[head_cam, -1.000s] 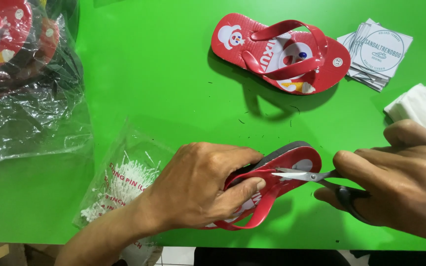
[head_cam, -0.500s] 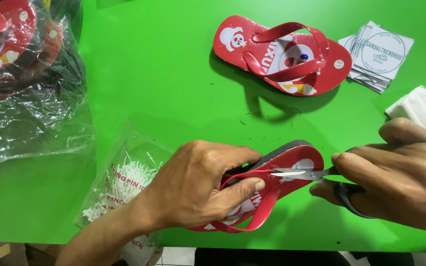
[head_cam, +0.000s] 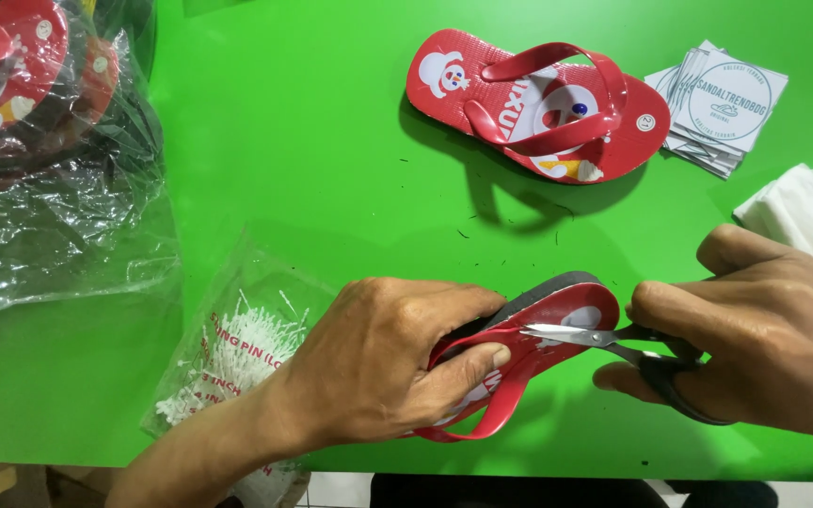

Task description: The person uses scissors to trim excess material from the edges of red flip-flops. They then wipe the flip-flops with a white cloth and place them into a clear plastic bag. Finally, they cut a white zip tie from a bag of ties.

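While the left hand (head_cam: 378, 362) grips one of two loose sandals (head_cam: 529, 343), right-hand (head_cam: 755, 348) fingers clasp one scissors (head_cam: 604, 341).

- Sandal (head_cam: 557, 325): a red flip-flop with a dark grey sole edge and a white print on its footbed, tipped up on its side near the front edge of the green table; the left hand (head_cam: 397, 362) clasps it over the strap, thumb pressed on the footbed
- Scissors (head_cam: 613, 343): small, with slim silver blades and black handles, lying level; the right hand (head_cam: 764, 353) grips the handles, and the blade tips rest against the red footbed near its upper end
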